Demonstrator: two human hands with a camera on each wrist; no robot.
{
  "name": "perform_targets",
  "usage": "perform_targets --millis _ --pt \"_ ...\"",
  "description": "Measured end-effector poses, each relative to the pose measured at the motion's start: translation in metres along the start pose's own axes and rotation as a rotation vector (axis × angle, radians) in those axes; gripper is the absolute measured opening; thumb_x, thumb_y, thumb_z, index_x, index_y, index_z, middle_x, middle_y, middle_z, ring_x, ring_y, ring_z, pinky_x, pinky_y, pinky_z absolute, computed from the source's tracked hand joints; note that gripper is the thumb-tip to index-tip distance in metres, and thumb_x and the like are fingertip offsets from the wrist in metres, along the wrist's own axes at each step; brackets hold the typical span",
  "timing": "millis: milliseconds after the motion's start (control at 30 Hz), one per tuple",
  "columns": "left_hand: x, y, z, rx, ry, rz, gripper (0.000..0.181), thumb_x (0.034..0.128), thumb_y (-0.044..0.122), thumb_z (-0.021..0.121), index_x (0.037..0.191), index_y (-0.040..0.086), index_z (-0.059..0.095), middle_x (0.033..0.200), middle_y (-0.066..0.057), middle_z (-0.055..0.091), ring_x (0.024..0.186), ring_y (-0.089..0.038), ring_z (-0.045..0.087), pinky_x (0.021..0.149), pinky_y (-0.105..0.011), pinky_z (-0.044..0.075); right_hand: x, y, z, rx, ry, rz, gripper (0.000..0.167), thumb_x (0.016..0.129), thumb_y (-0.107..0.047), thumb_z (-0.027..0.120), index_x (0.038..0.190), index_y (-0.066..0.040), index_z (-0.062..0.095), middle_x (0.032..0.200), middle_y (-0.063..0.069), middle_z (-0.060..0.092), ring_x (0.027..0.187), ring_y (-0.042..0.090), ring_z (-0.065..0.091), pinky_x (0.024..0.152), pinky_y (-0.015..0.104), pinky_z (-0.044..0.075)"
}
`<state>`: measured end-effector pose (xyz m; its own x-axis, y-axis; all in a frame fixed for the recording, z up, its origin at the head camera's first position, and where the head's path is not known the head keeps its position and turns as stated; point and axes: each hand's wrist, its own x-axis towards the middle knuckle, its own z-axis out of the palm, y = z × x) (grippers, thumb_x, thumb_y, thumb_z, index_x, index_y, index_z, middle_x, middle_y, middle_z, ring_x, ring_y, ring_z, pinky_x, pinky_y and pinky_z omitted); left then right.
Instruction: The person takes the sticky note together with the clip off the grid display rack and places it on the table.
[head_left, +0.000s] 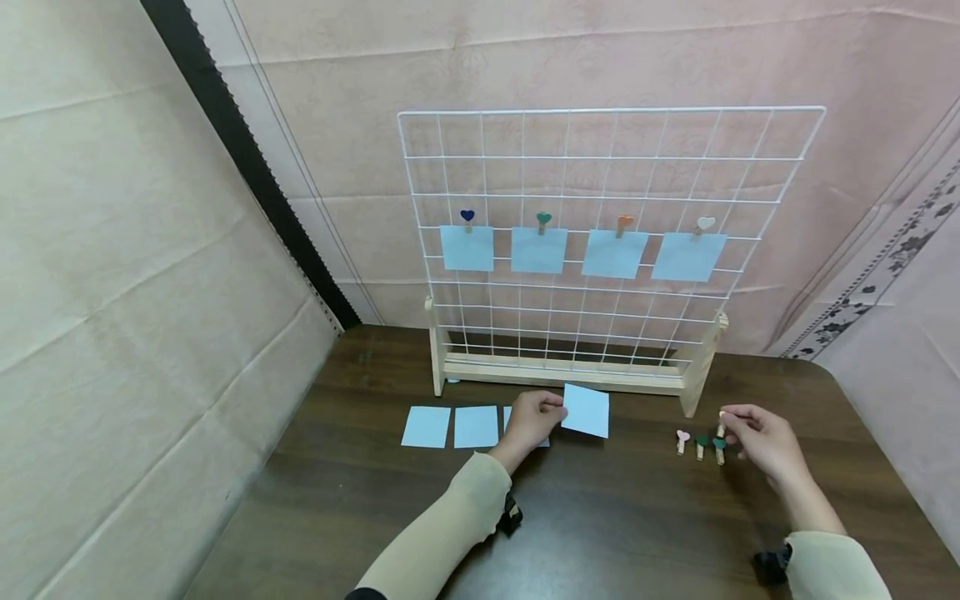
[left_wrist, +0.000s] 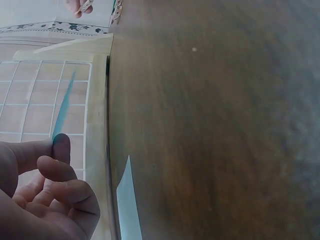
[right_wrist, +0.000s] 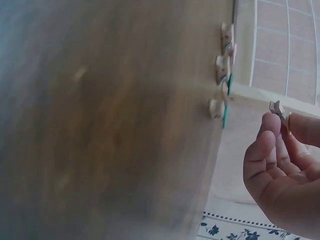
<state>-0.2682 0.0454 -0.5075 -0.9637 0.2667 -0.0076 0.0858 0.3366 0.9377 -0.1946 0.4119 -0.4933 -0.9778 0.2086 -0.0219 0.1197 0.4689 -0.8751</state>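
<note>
My left hand (head_left: 534, 423) pinches a light blue paper square (head_left: 587, 411) by its left edge, between thumb and fingertips. In the left wrist view this paper (left_wrist: 64, 110) appears nearly edge-on. My right hand (head_left: 765, 442) holds a small wooden clothespin (right_wrist: 276, 109) between thumb and fingertips, raised off the table. Close by lie three heart-topped clothespins: a pink one (head_left: 682, 442), a green one (head_left: 701, 446) and a teal-green one (head_left: 719, 450). Left of the held paper, two blue squares (head_left: 426, 427) lie flat, and a third (head_left: 543, 442) is partly hidden behind my left hand.
A white wire grid (head_left: 600, 197) stands upright in a wooden base (head_left: 562, 372) at the table's back. Several blue squares (head_left: 538, 250) hang across it in a row, each under a heart clothespin. Pale cloth (head_left: 112, 292) surrounds the dark wooden table (head_left: 600, 517).
</note>
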Motion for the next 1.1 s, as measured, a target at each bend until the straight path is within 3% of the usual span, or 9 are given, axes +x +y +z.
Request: perform_targets --millis 167,333,467,600,733,833,1100 --pt "-0.001 -0.004 0.0 -0.004 -0.003 -0.008 0.027 0.1015 0.017 0.072 0.125 0.003 0.074 0.102 -0.004 0.077 0.092 -0.013 0.07 0.083 -0.035 0.059 -0.002 0.009 -0.006 -0.019 -0.018 0.022 0.041 0.111 -0.017 0.056 0.128 0.02 0.056 0.084 -0.009 0.07 0.07 0.008 0.064 0.057 0.033 0.056" --pt "-0.004 -0.006 0.0 -0.044 -0.005 -0.059 0.049 0.1015 0.017 0.072 0.146 0.004 0.057 0.095 -0.002 0.074 0.085 -0.016 0.069 0.076 -0.034 0.056 -0.002 0.014 -0.012 -0.054 -0.075 0.079 0.047 0.112 -0.023 0.052 0.132 0.02 0.053 0.088 -0.002 0.069 0.074 0.007 0.062 0.061 0.033 0.057" --pt "-0.005 -0.008 0.002 -0.057 -0.003 -0.084 0.057 0.1013 0.016 0.072 0.152 0.006 0.049 0.094 -0.001 0.072 0.081 -0.016 0.068 0.076 -0.036 0.055 -0.002 0.017 -0.019 -0.069 -0.102 0.126 0.049 0.113 -0.026 0.05 0.132 0.019 0.052 0.091 -0.004 0.07 0.077 0.008 0.063 0.064 0.034 0.055" --pt "-0.006 -0.01 0.003 -0.031 0.0 -0.087 0.044 0.1012 0.016 0.072 0.142 0.008 0.057 0.093 0.0 0.071 0.08 -0.014 0.066 0.078 -0.037 0.055 -0.001 0.02 -0.023 -0.083 -0.131 0.165 0.046 0.112 -0.028 0.051 0.125 0.016 0.057 0.089 -0.008 0.068 0.078 0.008 0.064 0.065 0.034 0.051" --pt "-0.006 -0.012 0.003 0.003 -0.016 -0.065 0.018 0.1017 0.012 0.071 0.12 0.008 0.073 0.085 -0.004 0.069 0.068 -0.012 0.059 0.065 -0.03 0.05 -0.001 0.022 -0.025 -0.11 -0.166 0.192 0.046 0.111 -0.03 0.052 0.123 0.014 0.062 0.09 -0.006 0.07 0.078 0.009 0.064 0.067 0.036 0.048" --pt "-0.006 -0.012 0.003 0.049 -0.025 -0.05 0.012 0.1023 0.011 0.069 0.107 0.008 0.079 0.085 -0.003 0.071 0.065 -0.01 0.058 0.062 -0.026 0.048 -0.001 0.023 -0.027 -0.135 -0.194 0.205 0.046 0.111 -0.03 0.053 0.124 0.013 0.063 0.092 -0.005 0.071 0.08 0.01 0.064 0.068 0.038 0.047" --pt "-0.007 -0.011 0.004 0.226 -0.046 -0.035 0.016 0.1032 0.012 0.068 0.106 0.007 0.083 0.107 -0.003 0.078 0.097 -0.016 0.07 0.086 -0.037 0.058 0.0 0.024 -0.027 -0.151 -0.234 0.211 0.045 0.112 -0.028 0.052 0.125 0.014 0.063 0.097 -0.002 0.072 0.082 0.011 0.065 0.07 0.039 0.048"
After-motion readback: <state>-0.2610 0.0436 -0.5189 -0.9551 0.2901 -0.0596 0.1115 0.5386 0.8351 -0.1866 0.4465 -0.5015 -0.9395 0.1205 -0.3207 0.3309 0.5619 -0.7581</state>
